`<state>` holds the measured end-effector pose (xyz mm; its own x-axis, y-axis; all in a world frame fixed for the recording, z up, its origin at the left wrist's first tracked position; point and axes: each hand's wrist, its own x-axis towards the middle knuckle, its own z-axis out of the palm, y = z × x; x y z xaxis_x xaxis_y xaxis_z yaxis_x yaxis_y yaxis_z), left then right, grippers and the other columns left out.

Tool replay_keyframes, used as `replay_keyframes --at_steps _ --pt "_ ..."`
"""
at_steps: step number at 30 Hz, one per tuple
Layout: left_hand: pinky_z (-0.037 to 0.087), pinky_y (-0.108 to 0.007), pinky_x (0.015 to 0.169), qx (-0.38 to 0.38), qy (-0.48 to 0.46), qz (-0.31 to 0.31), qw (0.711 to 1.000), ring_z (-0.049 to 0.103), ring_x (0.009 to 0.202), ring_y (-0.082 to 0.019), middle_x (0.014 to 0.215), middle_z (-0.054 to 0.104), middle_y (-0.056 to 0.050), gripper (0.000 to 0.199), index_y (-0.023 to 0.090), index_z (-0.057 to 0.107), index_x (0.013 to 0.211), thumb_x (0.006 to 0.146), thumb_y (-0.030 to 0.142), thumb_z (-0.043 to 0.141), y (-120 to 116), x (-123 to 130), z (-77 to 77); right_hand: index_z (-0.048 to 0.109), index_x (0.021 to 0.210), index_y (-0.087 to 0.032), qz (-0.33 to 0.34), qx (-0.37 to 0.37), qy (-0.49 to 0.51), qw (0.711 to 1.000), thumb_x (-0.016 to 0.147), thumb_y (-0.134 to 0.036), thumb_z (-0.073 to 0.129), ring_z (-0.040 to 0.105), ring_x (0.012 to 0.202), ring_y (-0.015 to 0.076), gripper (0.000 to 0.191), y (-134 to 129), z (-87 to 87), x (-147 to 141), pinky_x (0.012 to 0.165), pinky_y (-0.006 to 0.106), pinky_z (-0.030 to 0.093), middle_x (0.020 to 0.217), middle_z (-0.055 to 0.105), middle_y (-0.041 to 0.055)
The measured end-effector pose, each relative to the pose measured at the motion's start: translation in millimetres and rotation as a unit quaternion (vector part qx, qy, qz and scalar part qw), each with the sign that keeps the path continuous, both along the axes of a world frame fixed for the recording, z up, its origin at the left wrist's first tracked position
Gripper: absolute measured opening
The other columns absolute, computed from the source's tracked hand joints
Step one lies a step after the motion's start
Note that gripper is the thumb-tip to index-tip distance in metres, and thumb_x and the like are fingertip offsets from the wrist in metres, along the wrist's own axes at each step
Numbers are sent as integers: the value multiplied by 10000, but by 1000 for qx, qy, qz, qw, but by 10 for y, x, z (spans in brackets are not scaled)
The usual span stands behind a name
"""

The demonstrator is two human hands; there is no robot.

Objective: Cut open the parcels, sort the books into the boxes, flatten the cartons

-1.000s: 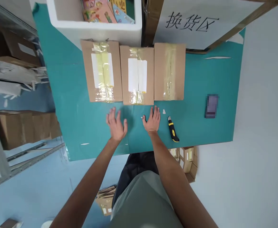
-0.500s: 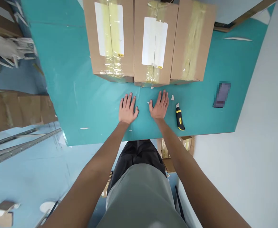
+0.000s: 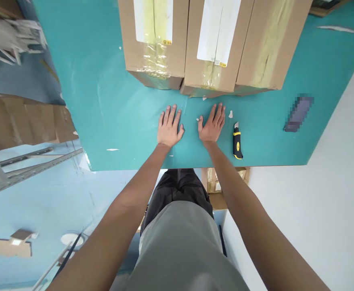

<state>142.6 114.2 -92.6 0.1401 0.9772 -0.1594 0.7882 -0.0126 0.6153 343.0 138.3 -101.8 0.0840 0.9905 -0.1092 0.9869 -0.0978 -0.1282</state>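
Observation:
My left hand [image 3: 168, 128] lies flat on the teal table top [image 3: 128, 129], fingers spread and holding nothing. Beside it my right hand [image 3: 212, 124] also rests flat, with the thumb apart from the fingers. To the right of that hand lies a black and yellow utility knife [image 3: 237, 141], a bit of its blade showing at the far end. Just beyond my fingertips stand a left cardboard box [image 3: 177, 52], a middle box [image 3: 191, 76] and a right box [image 3: 252, 72], side by side and taped along their tops. Neither hand touches them.
A blurred-out, phone-shaped object [image 3: 299, 114] lies near the table's right edge, by a white wall [image 3: 331, 182]. Small white scraps [image 3: 112, 149] dot the table. More cardboard [image 3: 40, 123] and a metal frame [image 3: 40, 169] stand left of it. An open carton [image 3: 219, 200] sits below the front edge.
The camera's view has shifted and turned slightly, so the boxes sit higher and farther right in the picture. Both hands stay flat on the table; the knife and boxes have not visibly been moved.

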Motion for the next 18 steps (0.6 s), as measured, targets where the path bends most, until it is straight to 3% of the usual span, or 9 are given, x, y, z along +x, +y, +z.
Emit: replay_keyframes --at_steps 7,11,13,15,18 --pt "50 -535 1386 -7 -7 8 1000 130 1697 -292 1784 295 -124 657 139 438 1647 1033 375 451 -10 31 -9 252 1715 -70 7 -8 -26 1000 1106 -563 207 151 1665 406 785 10 -9 17 1259 729 286 1777 207 247" --pt "75 -581 1376 9 -15 78 997 82 1702 -300 1787 274 -157 612 120 407 1634 1065 346 413 -1 340 10 237 1717 -69 8 -4 -19 1000 1107 -561 210 138 1666 406 784 7 -28 32 1253 732 283 1779 188 252" --pt "142 -590 1364 14 -27 81 996 89 1699 -313 1783 271 -170 584 114 417 1615 1074 334 410 -12 512 60 228 1721 -84 10 -4 -20 1000 1109 -552 203 132 1667 400 770 6 -33 37 1255 733 275 1787 164 240" --pt "243 -569 1339 15 -42 55 998 186 1677 -320 1753 333 -169 534 131 471 1578 1081 312 397 -73 612 135 220 1725 -101 12 0 -15 1000 1110 -545 197 125 1669 393 759 4 -34 40 1253 738 270 1793 148 229" --pt "425 -509 1229 12 -41 53 998 478 1504 -320 1560 556 -180 459 164 590 1480 1094 328 405 -313 570 251 214 1726 -100 17 2 -12 1000 1111 -543 187 118 1670 391 758 3 -30 41 1250 745 270 1794 145 232"
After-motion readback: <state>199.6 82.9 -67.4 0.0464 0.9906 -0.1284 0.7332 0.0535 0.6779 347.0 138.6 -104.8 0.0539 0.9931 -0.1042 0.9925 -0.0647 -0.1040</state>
